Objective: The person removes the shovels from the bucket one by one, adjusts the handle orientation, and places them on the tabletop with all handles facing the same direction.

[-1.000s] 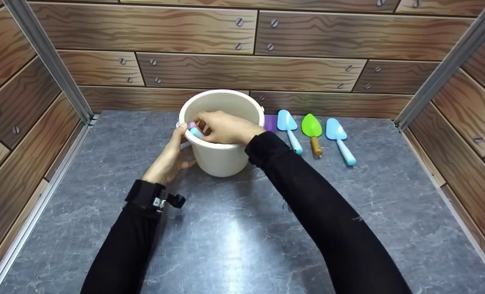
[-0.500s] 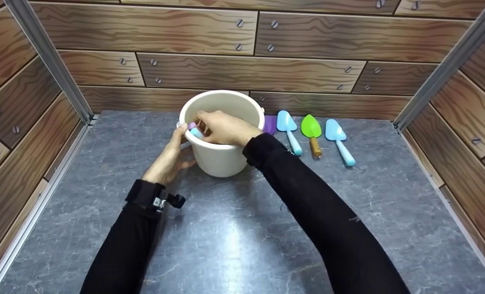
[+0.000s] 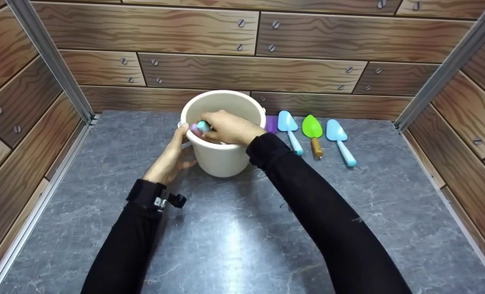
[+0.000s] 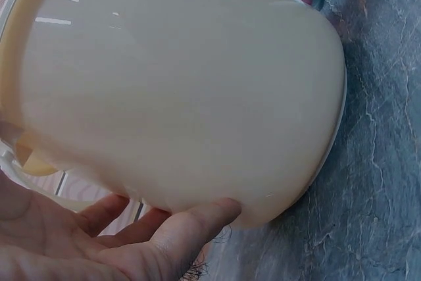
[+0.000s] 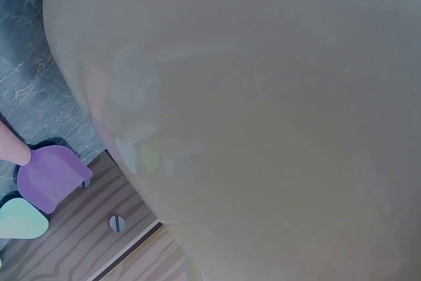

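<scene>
A cream bucket point(image 3: 222, 161) stands upright against the back wall; its outer side fills much of both wrist views. My left hand point(image 3: 168, 157) holds its left side, thumb up at the rim and fingers along the outside, as the left wrist view point(image 4: 131, 245) also shows. My right hand point(image 3: 230, 126) reaches over the near rim into the bucket, fingers curled at a handle with a rounded blue end point(image 3: 203, 125). A pinkish-purple handle end point(image 3: 195, 130) lies beside it, by the left rim. The lower parts of both are hidden inside.
Right of the bucket lie a purple shovel blade point(image 3: 271, 123), a blue trowel point(image 3: 288, 121), a green trowel point(image 3: 311, 126) with a brown handle and another blue trowel point(image 3: 336, 130). Wood-patterned walls point(image 3: 250, 71) enclose the grey marbled surface point(image 3: 226, 237).
Inside the bucket, the blue handle end has shifted right and back toward my right fingers, and now stands right of the purple one. My left hand keeps its place on the bucket.
</scene>
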The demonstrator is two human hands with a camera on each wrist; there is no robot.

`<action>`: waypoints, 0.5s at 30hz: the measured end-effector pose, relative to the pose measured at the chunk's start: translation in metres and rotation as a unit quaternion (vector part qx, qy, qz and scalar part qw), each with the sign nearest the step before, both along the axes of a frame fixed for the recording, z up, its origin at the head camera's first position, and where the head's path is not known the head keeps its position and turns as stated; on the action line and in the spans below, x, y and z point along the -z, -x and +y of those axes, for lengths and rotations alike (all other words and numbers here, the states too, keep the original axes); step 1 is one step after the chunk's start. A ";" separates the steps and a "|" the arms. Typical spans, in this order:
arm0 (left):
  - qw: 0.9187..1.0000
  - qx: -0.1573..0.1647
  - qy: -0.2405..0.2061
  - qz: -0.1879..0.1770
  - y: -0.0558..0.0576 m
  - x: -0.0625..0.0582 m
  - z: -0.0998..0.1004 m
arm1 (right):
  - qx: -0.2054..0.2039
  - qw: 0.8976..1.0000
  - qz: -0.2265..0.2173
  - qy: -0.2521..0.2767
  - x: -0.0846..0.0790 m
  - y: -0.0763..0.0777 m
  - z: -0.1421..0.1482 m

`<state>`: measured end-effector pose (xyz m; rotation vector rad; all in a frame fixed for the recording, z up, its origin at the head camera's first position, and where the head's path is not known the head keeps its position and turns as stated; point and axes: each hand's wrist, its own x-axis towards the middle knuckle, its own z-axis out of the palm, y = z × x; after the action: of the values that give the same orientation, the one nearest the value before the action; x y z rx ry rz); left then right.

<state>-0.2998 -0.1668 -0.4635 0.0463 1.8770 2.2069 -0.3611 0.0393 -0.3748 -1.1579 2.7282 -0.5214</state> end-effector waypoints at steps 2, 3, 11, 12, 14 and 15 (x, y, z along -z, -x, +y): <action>1.000 0.003 0.001 0.001 0.000 0.000 0.000 | -0.001 1.000 0.000 0.007 0.009 0.011 0.000; 1.000 0.005 0.001 0.002 0.000 0.000 0.000 | -0.002 1.000 0.000 0.010 0.013 0.016 0.001; 1.000 0.008 0.000 0.001 -0.001 0.000 0.001 | 0.000 1.000 0.012 0.023 0.034 0.041 0.006; 1.000 0.008 -0.002 0.001 -0.001 0.000 0.001 | 0.003 1.000 0.006 0.025 0.028 0.036 0.007; 1.000 0.007 -0.004 0.002 0.000 0.000 0.001 | 0.007 1.000 -0.002 0.029 0.014 0.020 0.007; 1.000 0.006 -0.004 0.002 0.000 0.001 0.000 | 0.010 0.999 -0.007 0.032 0.006 0.011 0.007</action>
<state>-0.2999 -0.1663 -0.4640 0.0645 1.8653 2.2077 -0.3721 0.0460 -0.3803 -1.1367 2.7332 -0.6220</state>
